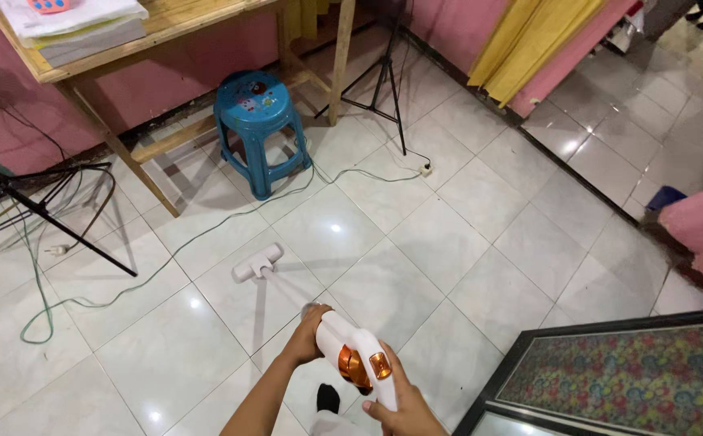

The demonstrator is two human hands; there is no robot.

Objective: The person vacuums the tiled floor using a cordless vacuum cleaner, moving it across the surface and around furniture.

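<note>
I hold a white handheld vacuum cleaner with orange parts low in the middle of the head view. My left hand grips its front end near the tube. My right hand is wrapped around its rear handle. A pale tube runs forward from the body to the white floor nozzle, which rests on the white tiled floor ahead of me.
A blue plastic stool stands under a wooden table at the back. Black tripod stands and a green cable lie on the floor. A framed colourful panel sits at the lower right.
</note>
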